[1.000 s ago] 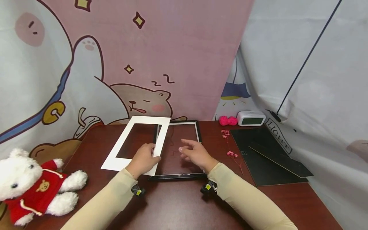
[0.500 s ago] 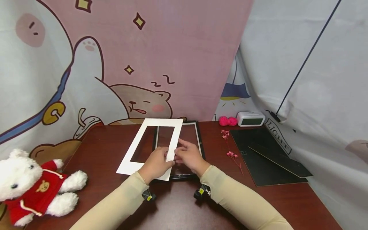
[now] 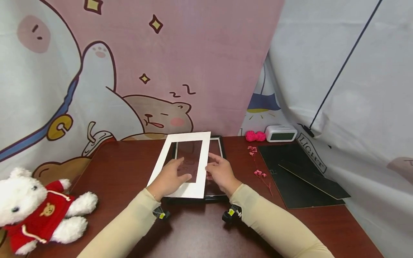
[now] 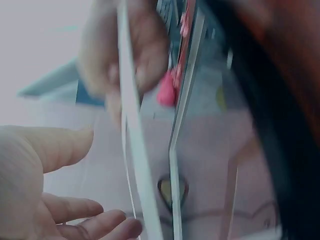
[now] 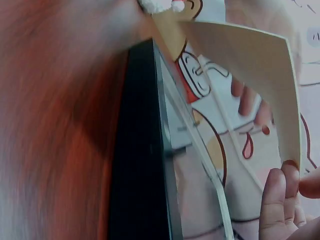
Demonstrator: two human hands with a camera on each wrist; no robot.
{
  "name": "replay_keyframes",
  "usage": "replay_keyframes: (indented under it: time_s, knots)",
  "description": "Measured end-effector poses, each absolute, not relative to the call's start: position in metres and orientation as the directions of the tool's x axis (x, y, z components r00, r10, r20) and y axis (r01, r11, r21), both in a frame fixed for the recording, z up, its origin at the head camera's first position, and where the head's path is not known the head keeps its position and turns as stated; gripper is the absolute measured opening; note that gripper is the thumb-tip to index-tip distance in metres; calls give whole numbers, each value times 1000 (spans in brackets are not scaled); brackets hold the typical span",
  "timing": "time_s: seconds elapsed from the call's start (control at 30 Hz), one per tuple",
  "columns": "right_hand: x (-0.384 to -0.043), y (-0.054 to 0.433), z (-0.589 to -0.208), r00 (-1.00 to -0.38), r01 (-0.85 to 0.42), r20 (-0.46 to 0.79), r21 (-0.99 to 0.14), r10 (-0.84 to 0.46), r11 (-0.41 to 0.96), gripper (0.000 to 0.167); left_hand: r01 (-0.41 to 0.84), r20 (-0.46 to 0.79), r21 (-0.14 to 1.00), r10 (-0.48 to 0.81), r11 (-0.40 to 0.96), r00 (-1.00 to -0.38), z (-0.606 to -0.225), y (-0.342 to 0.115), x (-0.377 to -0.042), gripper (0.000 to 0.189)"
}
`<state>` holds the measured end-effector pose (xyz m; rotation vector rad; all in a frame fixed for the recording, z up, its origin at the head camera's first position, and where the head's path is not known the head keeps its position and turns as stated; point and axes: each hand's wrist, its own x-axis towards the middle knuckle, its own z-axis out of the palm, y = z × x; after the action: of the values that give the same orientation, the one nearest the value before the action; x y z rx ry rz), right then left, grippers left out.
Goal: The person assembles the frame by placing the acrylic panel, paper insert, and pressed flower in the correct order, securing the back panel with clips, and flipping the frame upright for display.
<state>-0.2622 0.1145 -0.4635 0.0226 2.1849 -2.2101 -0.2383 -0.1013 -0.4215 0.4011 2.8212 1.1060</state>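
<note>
A white picture mat (image 3: 204, 150) with a rectangular window is held over a black picture frame (image 3: 217, 198) lying on the table. My right hand (image 3: 222, 174) pinches the mat's right border between thumb and fingers; the right wrist view shows this grip on the mat (image 5: 260, 55) from below. Over the mat's left part is my left hand (image 3: 167, 180), its thumb and fingers spread. In the left wrist view, the left hand (image 4: 65, 185) has a gap between thumb and fingers and grips nothing. The mat covers much of the frame, which appears to hold a clear, reflective pane.
Right of the frame lie pink flower sprigs (image 3: 260, 173). Further right is a black backing board (image 3: 280, 190) with its stand flap (image 3: 316, 181) raised. A white digital clock (image 3: 281, 133) and pink yarn (image 3: 256, 135) stand behind. A plush bear (image 3: 42, 211) sits at left.
The mat has moved right, over the frame. My right hand has come to its right border and now pinches it, while my left hand has let go of that border and drawn left.
</note>
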Motion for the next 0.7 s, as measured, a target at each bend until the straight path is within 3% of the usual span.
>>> replay_keyframes:
  time_s: [0.3, 0.7]
  knots:
    - [-267, 158, -463, -998, 44, -40, -995, 38, 91, 54, 110, 13, 655, 134, 747, -991, -437, -151, -256, 70]
    - [-281, 187, -469, -990, 134, -128, -985, 58, 106, 47, 108, -44, 810, 244, 576, -969, -465, -153, -255, 48]
